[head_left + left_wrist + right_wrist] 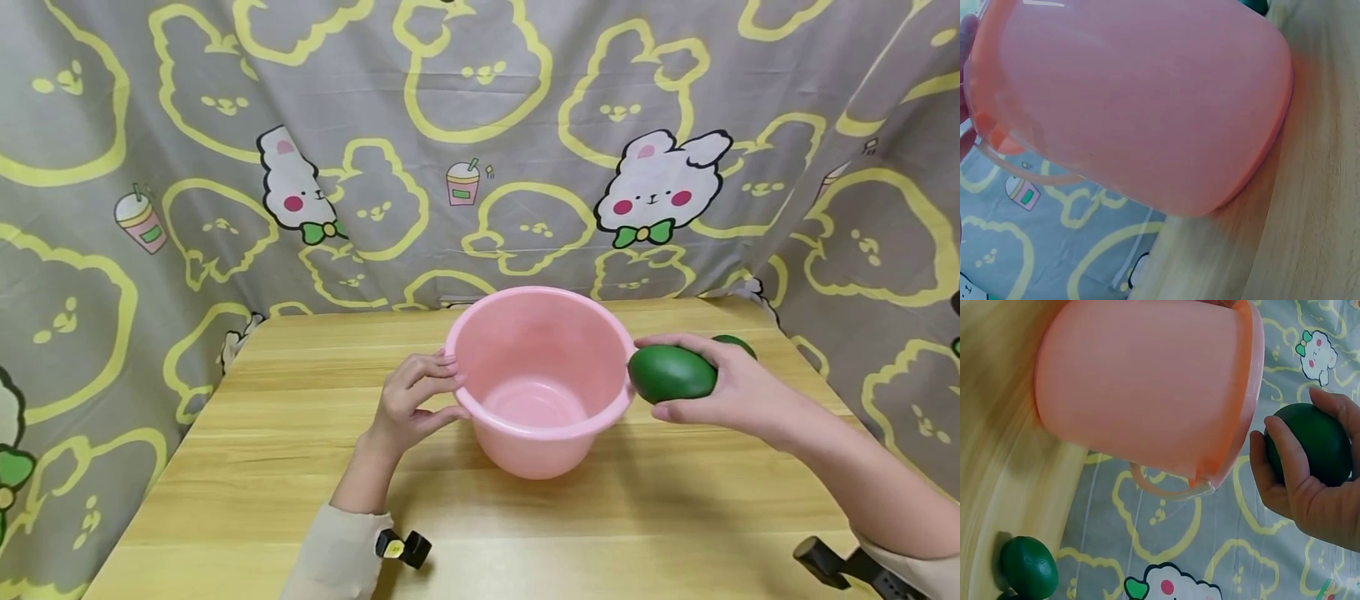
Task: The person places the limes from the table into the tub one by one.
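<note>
A pink plastic basin (540, 329) stands in the middle of the wooden table (262, 467); nothing shows inside it. My left hand (416, 398) grips its left rim, fingers over the top and thumb below. My right hand (720, 387) holds a dark green egg-shaped fruit (670, 372) just off the basin's right rim, above the table. In the right wrist view the fingers wrap around that fruit (1313, 442) beside the basin (1147, 387). The left wrist view is filled by the basin's outer wall (1135, 100).
Another green fruit (737, 342) lies on the table behind my right hand, seen also as a green fruit (1029, 567) in the right wrist view. A grey curtain (480, 142) printed with yellow rabbits hangs behind and at both sides of the table.
</note>
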